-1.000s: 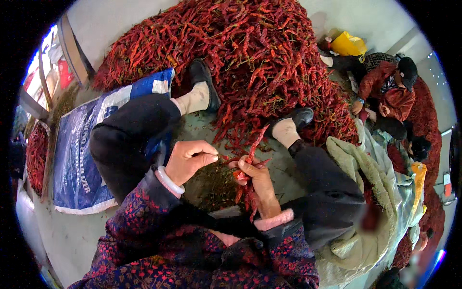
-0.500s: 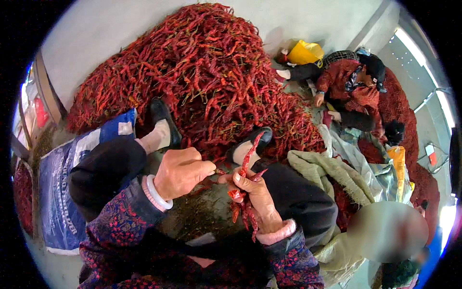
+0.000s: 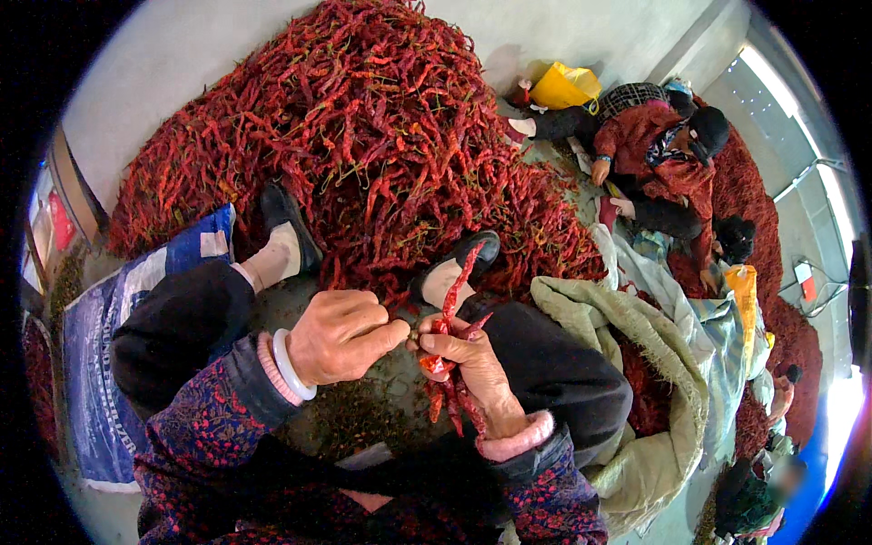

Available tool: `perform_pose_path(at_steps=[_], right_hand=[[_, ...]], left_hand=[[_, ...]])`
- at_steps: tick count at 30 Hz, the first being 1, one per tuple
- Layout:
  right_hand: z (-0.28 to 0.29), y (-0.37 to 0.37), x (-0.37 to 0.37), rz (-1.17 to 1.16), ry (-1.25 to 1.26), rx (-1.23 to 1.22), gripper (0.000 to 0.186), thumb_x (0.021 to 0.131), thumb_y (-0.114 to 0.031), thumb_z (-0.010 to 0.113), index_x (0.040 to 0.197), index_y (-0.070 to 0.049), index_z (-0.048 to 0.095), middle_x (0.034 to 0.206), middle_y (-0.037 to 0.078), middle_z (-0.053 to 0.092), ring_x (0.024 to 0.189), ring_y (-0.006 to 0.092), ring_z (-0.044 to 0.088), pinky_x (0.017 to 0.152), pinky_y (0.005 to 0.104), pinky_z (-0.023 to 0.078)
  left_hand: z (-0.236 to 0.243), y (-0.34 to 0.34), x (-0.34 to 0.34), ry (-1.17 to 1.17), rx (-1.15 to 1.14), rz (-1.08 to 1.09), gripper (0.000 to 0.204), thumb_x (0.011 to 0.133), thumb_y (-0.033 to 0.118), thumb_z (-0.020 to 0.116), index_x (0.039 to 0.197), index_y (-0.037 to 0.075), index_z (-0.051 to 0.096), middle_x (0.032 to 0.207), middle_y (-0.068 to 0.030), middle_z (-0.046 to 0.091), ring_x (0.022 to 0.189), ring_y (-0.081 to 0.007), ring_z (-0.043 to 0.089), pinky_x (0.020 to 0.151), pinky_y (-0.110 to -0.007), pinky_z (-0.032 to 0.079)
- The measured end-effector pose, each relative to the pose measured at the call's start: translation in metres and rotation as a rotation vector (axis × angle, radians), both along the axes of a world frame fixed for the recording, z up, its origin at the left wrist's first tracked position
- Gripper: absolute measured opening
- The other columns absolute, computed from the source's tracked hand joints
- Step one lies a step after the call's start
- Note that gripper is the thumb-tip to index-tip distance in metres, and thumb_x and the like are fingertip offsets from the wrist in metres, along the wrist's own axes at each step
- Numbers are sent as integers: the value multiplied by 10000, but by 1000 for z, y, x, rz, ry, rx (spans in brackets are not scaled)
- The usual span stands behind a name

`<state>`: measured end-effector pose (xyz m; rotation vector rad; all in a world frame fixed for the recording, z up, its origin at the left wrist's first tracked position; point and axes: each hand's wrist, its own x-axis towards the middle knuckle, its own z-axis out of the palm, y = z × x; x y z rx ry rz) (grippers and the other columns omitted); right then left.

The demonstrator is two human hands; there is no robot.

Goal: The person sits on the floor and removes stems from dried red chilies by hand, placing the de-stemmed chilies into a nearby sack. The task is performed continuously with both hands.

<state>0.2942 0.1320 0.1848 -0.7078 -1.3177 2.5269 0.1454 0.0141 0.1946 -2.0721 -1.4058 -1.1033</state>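
Left hand [image 3: 341, 336] and right hand [image 3: 472, 363] nearly meet, just below the middle of the frame! Left fingers curl tight, thumb and forefinger pinched together right beside the right thumb; whatever sits between those tips is too small to tell. And the right hand has a proper fistful: a small bunch of dried red chillies [image 3: 447, 381], gripped under the thumb, one long pod pointing up past the fingers, others dangling below the palm. A white bangle [image 3: 289, 361] rings the left wrist, and what a heap [image 3: 363, 136] of red chillies fills the top centre, spilling down to the black left shoe [image 3: 291, 225] and black right shoe [image 3: 472, 260]! Below the hands, dark crumbly debris [image 3: 350, 418] litters the floor. Over at the left edge, a blue-and-white sack [image 3: 89, 350] lies flat beside the left leg; at lower right, a pale green woven sack [image 3: 683, 386] gapes with red chillies inside. Upper right, a co-worker [image 3: 658, 154] in red sits bent forward, a yellow bag [image 3: 565, 86] close by.
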Motion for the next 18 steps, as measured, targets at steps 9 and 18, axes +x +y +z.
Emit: perform_pose_path(at_steps=[9, 18], right_hand=[[-11, 4, 0, -59, 4, 63, 82, 755, -30, 604, 824, -34, 560, 754, 24, 576, 583, 71, 517, 505, 175, 405], [-16, 2, 2, -155, 10, 263, 77, 726, 3, 597, 784, -32, 561, 695, -27, 532, 570, 30, 452, 511, 165, 363]], left_hand=[[-11, 8, 7, -42, -65, 38, 191, 576, 18, 629, 747, 20, 544, 540, -33, 407, 463, -184, 436, 409, -308, 350], [-15, 11, 20, -186, -190, 68, 119, 631, 3, 607, 718, 42, 535, 535, -63, 477, 465, -225, 496, 418, -330, 377]])
